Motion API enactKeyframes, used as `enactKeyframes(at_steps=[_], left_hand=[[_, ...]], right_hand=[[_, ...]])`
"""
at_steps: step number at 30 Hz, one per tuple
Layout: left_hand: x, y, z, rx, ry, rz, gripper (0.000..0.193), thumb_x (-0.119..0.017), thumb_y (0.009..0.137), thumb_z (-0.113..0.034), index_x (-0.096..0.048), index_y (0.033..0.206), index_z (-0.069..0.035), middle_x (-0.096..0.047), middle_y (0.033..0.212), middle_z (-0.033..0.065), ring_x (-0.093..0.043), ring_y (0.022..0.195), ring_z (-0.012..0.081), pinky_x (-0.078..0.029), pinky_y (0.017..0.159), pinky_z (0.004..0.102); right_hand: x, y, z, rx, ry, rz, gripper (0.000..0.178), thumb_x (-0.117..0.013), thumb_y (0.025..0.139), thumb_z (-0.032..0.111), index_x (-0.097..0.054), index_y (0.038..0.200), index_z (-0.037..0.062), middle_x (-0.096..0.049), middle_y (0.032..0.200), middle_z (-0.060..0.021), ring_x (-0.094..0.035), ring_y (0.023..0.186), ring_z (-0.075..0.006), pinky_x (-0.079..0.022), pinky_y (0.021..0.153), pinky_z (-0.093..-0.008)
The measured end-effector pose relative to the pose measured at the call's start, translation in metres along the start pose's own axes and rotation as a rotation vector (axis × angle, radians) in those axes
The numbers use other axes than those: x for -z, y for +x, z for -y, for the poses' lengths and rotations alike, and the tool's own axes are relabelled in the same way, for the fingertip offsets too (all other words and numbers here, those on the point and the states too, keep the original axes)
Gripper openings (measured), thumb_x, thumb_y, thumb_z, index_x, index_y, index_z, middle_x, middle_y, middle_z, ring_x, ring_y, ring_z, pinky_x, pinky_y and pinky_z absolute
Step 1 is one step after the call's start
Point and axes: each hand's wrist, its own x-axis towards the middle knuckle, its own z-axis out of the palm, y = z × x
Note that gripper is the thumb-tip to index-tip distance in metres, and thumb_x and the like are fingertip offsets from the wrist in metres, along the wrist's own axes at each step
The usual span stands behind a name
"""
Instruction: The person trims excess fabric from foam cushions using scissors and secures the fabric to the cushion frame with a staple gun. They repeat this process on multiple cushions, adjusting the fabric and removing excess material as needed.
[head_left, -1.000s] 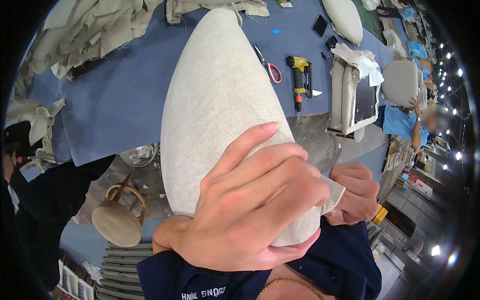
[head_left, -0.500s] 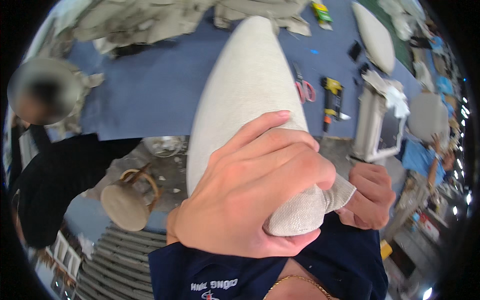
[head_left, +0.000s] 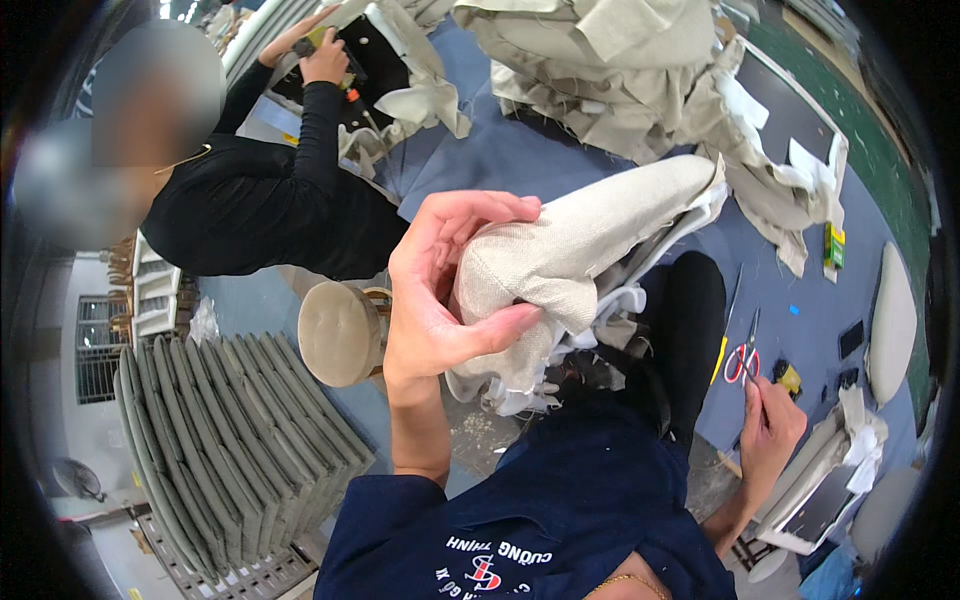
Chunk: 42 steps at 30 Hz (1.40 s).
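A beige fabric-covered pad (head_left: 620,215) is held up in front of me, its far end pointing up and to the right. Loose cloth and white lining hang from its underside. My left hand (head_left: 430,290) grips its near corner, fingers over the top and thumb pressed on the folded cloth. At the right, over the blue table (head_left: 690,420), my right hand (head_left: 772,425) is closed in a pinch around a thin dark object, too small to name. Just beyond its fingertips lie red-handled scissors (head_left: 742,365). Beside them is a thin yellow-handled tool (head_left: 718,358).
A co-worker in black (head_left: 270,220) handles a tool at the far left. Beige covers (head_left: 610,90) are heaped on the table. A yellow-and-black tool (head_left: 788,378), a framed panel (head_left: 825,500) and a finished pad (head_left: 893,325) lie right. A round stool (head_left: 340,333) and stacked grey pads (head_left: 240,450) stand left.
The view has swung. The pad has been turned, showing its loose-edged side, with my left hand still on it. My right hand has left the cloth flap and moved right to the scissors.
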Motion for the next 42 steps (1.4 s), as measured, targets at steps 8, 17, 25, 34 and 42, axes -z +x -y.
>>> enactKeyframes(at_steps=[8,17,25,34,42], left_hand=[[0.022,0.010,0.013,-0.034,-0.104,0.111,0.048,-0.086,0.068,-0.009,-0.062,0.108,0.000,-0.068,0.117,0.0215,-0.061,0.125,0.0366,-0.043,0.111,0.0496],[0.025,0.080,0.051,-0.041,-0.514,0.488,0.014,-0.082,0.085,-0.012,-0.069,0.083,-0.006,-0.077,0.094,0.0170,-0.071,0.107,0.0332,-0.040,0.113,0.0552],[-0.016,0.059,0.010,-0.026,0.224,0.086,0.016,-0.072,0.095,-0.010,-0.071,0.105,0.002,-0.077,0.103,0.0128,-0.072,0.098,0.0181,-0.054,0.086,0.0282],[-0.024,0.010,-0.003,-0.199,0.329,-0.081,0.053,-0.089,0.077,-0.012,-0.063,0.122,-0.003,-0.068,0.124,0.0149,-0.067,0.116,0.0284,-0.052,0.101,0.0373],[-0.027,0.051,0.021,-0.147,-0.184,0.343,0.028,-0.083,0.084,-0.014,-0.066,0.103,-0.003,-0.069,0.104,0.0061,-0.064,0.096,0.0119,-0.051,0.084,0.0253]], right_hand=[[-0.021,0.007,-0.015,-0.068,0.084,0.087,0.010,-0.074,0.089,0.003,-0.069,0.091,-0.0053,-0.056,0.067,-0.0152,-0.053,0.057,-0.0247,-0.041,0.058,-0.0349],[-0.047,-0.018,-0.063,-0.312,0.091,0.107,0.022,-0.068,0.097,0.011,-0.067,0.086,-0.0077,-0.053,0.063,-0.0073,-0.045,0.060,-0.0105,-0.036,0.055,-0.0309],[-0.086,-0.040,-0.102,-0.417,0.263,0.123,0.029,-0.068,0.099,0.018,-0.070,0.082,-0.0063,-0.049,0.066,0.0043,-0.039,0.062,-0.0052,-0.027,0.054,-0.0284],[-0.117,-0.008,-0.089,-0.372,0.248,0.186,0.033,-0.068,0.100,0.023,-0.072,0.087,-0.0073,-0.061,0.068,-0.0003,-0.049,0.066,-0.0070,-0.039,0.059,-0.0283],[-0.101,0.026,-0.059,-0.229,0.378,0.093,0.035,-0.067,0.101,0.023,-0.068,0.081,-0.0059,-0.049,0.067,0.0063,-0.037,0.063,-0.0038,-0.026,0.054,-0.0272]])
